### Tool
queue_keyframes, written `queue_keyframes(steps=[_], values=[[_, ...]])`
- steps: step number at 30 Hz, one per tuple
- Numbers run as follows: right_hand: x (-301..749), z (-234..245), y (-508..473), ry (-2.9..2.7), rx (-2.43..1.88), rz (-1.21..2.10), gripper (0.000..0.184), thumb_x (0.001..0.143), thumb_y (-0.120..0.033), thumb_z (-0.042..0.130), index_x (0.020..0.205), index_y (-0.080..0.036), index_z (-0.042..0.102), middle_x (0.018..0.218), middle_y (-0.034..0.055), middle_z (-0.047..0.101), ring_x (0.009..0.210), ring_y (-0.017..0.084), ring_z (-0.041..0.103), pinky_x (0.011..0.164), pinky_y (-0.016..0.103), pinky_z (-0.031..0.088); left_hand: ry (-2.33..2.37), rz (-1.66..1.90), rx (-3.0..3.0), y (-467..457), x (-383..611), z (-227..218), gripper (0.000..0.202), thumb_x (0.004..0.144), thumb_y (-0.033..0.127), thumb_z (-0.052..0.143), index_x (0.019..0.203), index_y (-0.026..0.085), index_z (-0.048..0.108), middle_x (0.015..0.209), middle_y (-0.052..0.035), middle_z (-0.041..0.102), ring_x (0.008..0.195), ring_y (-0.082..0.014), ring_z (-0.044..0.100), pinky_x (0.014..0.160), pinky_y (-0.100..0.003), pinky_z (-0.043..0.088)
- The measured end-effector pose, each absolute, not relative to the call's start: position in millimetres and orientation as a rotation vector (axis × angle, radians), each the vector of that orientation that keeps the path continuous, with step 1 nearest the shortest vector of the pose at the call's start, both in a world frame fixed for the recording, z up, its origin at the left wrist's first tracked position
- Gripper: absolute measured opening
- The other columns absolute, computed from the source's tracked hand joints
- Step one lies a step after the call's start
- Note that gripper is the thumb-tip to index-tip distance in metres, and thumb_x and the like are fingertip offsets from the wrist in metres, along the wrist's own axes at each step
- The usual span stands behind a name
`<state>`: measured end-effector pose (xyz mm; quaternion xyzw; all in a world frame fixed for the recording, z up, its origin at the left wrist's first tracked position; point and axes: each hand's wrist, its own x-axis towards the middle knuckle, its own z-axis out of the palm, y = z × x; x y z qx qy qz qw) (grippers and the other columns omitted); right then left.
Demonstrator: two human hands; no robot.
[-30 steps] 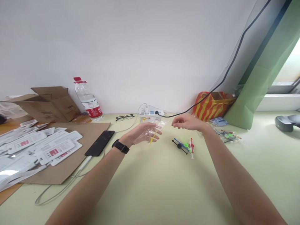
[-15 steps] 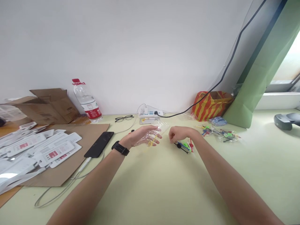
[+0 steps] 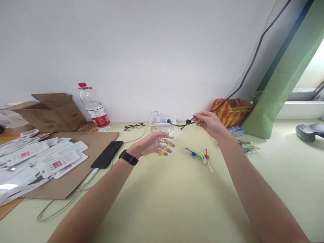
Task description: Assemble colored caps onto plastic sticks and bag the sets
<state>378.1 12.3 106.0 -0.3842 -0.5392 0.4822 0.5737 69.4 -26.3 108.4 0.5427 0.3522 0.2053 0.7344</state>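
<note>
Resting in my left hand [image 3: 149,142] is a clear plastic bag [image 3: 175,132], with a yellow arrow spinner [image 3: 161,152] showing inside it across the fingers. My right hand [image 3: 211,124] pinches one end of a black arrow spinner [image 3: 188,122], raised above the table to the right of the bag's mouth. Below, on the table between the hands, lie a blue arrow spinner [image 3: 193,154], a red one [image 3: 207,157], a green one [image 3: 201,156] and a white piece [image 3: 211,166], close together and partly overlapping.
More bagged coloured pieces [image 3: 248,146] lie beyond my right forearm, near a striped bag [image 3: 229,109]. A power strip [image 3: 163,122] and glasses [image 3: 134,127] sit by the wall. Leftward are a phone [image 3: 107,154], a bottle [image 3: 97,111], white tags [image 3: 58,160] and a cardboard box [image 3: 58,114].
My right hand has picked the black arrow spinner out of the pile and lifted it up and away. My left hand with the bag has barely moved.
</note>
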Motion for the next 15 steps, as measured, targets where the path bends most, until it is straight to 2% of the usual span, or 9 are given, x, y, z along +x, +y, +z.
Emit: queue_keyframes(steps=[6, 15], values=[[337.2, 105.6, 2.3, -1.353, -0.971, 1.237, 0.033, 0.067, -0.045, 0.090, 0.082, -0.019, 0.076, 0.081, 0.0057, 0.074, 0.065, 0.012, 0.058, 0.061, 0.027, 0.045, 0.763, 0.474, 1.200, -32.8, 74.6, 111.4, 0.052, 0.084, 0.053, 0.072, 0.120, 0.016, 0.067, 0.118, -0.0183, 0.071, 0.095, -0.0302, 0.071, 0.092, -0.046, 0.051], [310.0, 95.4, -1.9, -1.492, -1.119, 1.196, 0.031, 0.062, -0.049, 0.088, 0.073, -0.022, 0.078, 0.080, 0.0026, 0.067, 0.077, 0.017, 0.051, 0.065, 0.030, 0.037, 0.749, 0.511, 1.145, -34.0, 80.1, 110.1, 0.044, 0.081, 0.050, 0.076, 0.108, 0.016, 0.070, 0.114, -0.0176, 0.072, 0.089, -0.0278, 0.071, 0.085, -0.042, 0.052]])
